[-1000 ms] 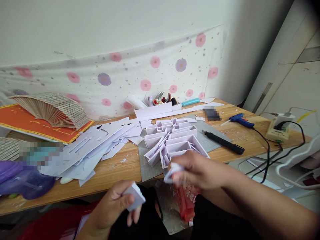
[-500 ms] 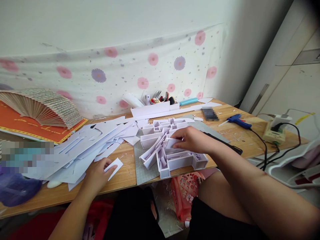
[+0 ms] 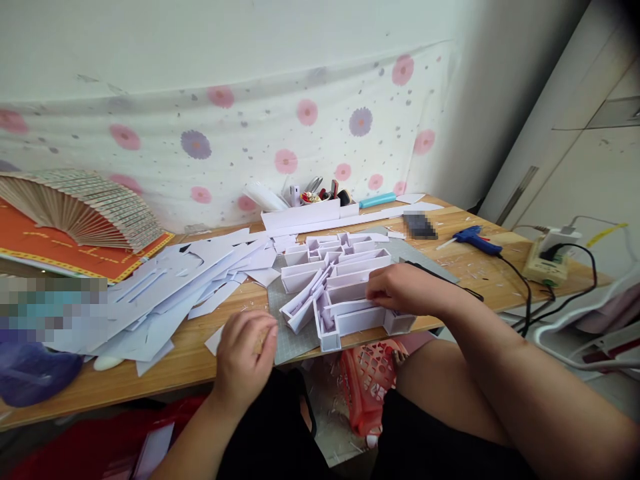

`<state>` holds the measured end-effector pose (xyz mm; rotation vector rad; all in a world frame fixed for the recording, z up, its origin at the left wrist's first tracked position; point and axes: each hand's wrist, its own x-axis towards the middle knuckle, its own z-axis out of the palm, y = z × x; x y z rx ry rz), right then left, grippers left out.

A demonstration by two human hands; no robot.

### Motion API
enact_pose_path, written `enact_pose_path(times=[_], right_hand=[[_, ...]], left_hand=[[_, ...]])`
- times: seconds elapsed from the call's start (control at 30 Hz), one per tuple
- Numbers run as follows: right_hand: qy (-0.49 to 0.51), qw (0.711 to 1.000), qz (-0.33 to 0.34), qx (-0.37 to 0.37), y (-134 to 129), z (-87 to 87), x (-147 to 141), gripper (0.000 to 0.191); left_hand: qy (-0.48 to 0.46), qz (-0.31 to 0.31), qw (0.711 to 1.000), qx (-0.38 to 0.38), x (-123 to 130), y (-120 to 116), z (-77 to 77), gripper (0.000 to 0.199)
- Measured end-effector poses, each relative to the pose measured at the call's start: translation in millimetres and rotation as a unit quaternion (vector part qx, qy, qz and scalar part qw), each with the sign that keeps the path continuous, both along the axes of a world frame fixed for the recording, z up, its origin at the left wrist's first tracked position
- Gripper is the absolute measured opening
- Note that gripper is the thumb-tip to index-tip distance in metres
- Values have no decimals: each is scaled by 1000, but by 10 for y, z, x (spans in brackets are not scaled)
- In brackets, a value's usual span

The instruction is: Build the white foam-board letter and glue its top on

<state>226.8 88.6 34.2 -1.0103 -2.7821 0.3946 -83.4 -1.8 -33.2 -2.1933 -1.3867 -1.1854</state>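
Note:
My right hand [image 3: 395, 288] reaches over a white board model [image 3: 363, 319] made of narrow open-topped compartments. Its fingers pinch one end of a thin white strip [image 3: 347, 306], which lies across the model's front part. Near the table's front edge, my left hand [image 3: 247, 350] is raised with its fingers curled towards the thumb; nothing shows in it. Partly hidden behind that hand, a small white board piece [image 3: 214, 341] lies on the wood. Several loose slips [image 3: 311, 297] lean in a slanted compartment. Under the model is a grey cutting mat [image 3: 285, 340].
Piled white board sheets [image 3: 170, 293] cover the left side, near a folding fan [image 3: 90, 207]. Behind the model stands a white box [image 3: 303, 217] of tools. To the right lie a blue glue gun [image 3: 477, 240], a blurred-out dark object [image 3: 420, 225] and a power strip [image 3: 547, 261] with cords.
My left hand has let go of the small white piece and moved right, its fingers curling. My right hand has come down nearer the model's front compartments.

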Motion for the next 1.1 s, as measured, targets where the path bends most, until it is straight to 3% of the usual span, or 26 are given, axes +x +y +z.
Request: enact_pose_path(times=[0.1, 0.2, 0.3, 0.4, 0.7, 0.83, 1.0, 1.1], right_hand=[[101, 994, -34, 22, 28, -17, 81, 14], [185, 972, -145, 21, 107, -56, 190, 12], [158, 954, -253, 5, 149, -82, 243, 10], [101, 952, -289, 12, 104, -63, 233, 8], [22, 956, -291, 23, -41, -20, 209, 10], [68, 957, -282, 27, -45, -30, 222, 10], [153, 971, -176, 53, -71, -43, 203, 11], [181, 965, -169, 85, -40, -81, 195, 11]], left_hand=[[-14, -71, 997, -38, 316, -8, 119, 14], [6, -107, 990, -92, 485, 76, 217, 14], [47, -156, 977, -134, 609, 201, 300, 16], [92, -191, 964, -158, 754, 308, 362, 20], [179, -173, 940, -235, 971, 490, 355, 20], [180, -154, 942, -239, 962, 479, 329, 16], [191, -108, 941, -259, 987, 414, 317, 18], [181, -95, 941, -270, 994, 394, 281, 16]])
